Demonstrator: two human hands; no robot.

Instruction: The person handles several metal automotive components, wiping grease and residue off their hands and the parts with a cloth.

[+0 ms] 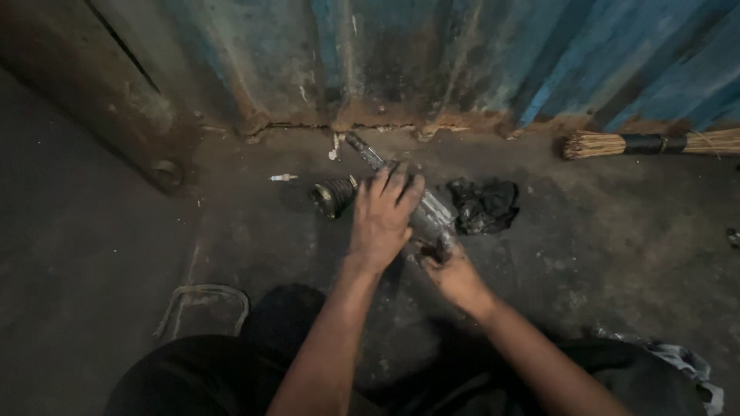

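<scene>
A greasy metal shaft assembly (432, 216) lies on the dirty floor, its thin rod end (364, 151) pointing toward the wall. My left hand (383, 218) rests palm down over its middle, fingers spread toward the rod. My right hand (453, 273) grips the near end of the shaft from below. A black ribbed rubber boot (333, 196) lies just left of my left hand, touching or nearly touching the shaft.
A crumpled black rag (484, 204) lies right of the shaft. A spark plug (283, 178) lies left of the boot. A straw broom (647, 143) rests along the rusty blue metal wall (462, 54). A wire loop (202, 304) sits by my left knee.
</scene>
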